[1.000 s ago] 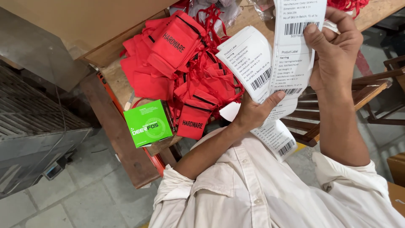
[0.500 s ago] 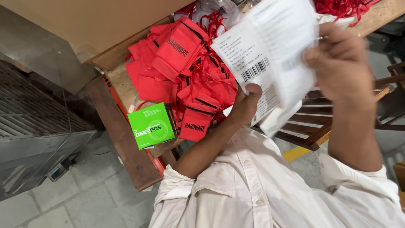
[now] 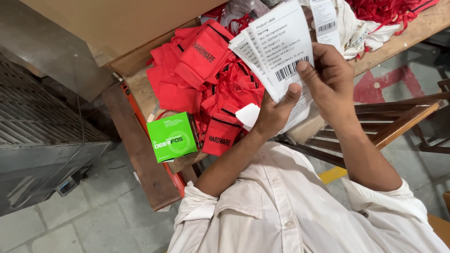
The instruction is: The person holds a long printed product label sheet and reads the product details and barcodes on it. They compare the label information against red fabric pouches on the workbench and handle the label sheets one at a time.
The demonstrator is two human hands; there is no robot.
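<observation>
My left hand (image 3: 276,110) grips the lower edge of a fanned stack of white barcode labels (image 3: 276,51), thumb pressed on the front sheet. My right hand (image 3: 330,77) pinches the same stack from the right, a fingertip resting beside the barcode. Both hands hold the labels up over a pile of red fabric pouches (image 3: 206,75) with black lettering and black zips. The pile lies on a wooden table (image 3: 140,93). Both sleeves are cream.
A green cardboard box (image 3: 172,137) sits at the table's near edge beside one red pouch (image 3: 221,136). A large brown carton (image 3: 117,28) stands at the back. White cloth and red straps (image 3: 375,18) lie at upper right. Wooden slats (image 3: 398,117) on the right, a grey metal unit (image 3: 37,122) on the left.
The labels have come down and steadied in front of me. My right hand has shifted from the top edge to the stack's right side. The view has moved closer to the table.
</observation>
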